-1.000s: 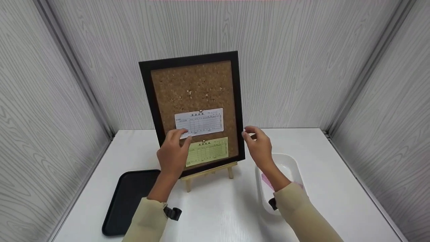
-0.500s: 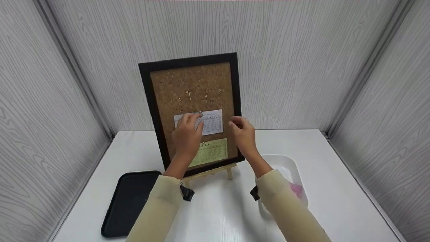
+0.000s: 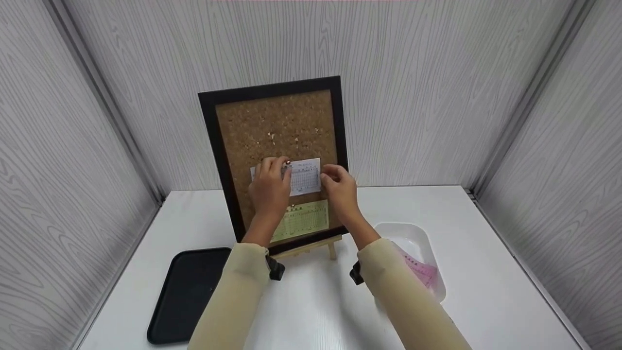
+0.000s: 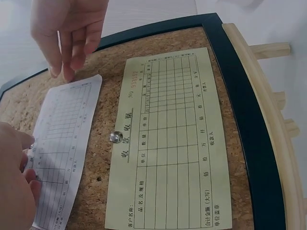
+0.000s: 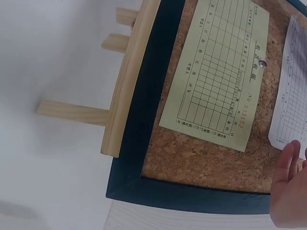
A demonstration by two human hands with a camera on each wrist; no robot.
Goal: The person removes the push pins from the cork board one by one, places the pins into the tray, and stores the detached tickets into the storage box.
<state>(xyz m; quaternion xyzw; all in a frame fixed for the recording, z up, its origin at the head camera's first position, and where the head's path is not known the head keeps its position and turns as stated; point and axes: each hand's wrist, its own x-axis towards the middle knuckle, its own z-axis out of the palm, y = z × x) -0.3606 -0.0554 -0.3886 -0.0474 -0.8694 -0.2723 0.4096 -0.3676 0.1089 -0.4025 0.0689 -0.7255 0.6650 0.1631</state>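
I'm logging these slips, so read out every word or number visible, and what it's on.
On the yellow-green receipt:
"收款收据"
"No 933152"
"客户名称:"
"品名及规格"
"单位"
"数量"
"单价"
"合计金额(大写)"
"单位盖章"
"收款人"
The rest there is too small to read surely.
White receipt: print too small or blurred.
Pink slip: print too blurred.

Small walled booth [image 3: 384,53], office-ish bits, exact type unclear: grey woodgrain panels [image 3: 563,146] beyond & either side of L hand [image 3: 270,189] & R hand [image 3: 341,192], grey corner strips [image 3: 529,95], white tabletop [image 3: 515,277] below, framed corkboard [image 3: 277,116] w/ printed forms [image 3: 308,218] at both hands.
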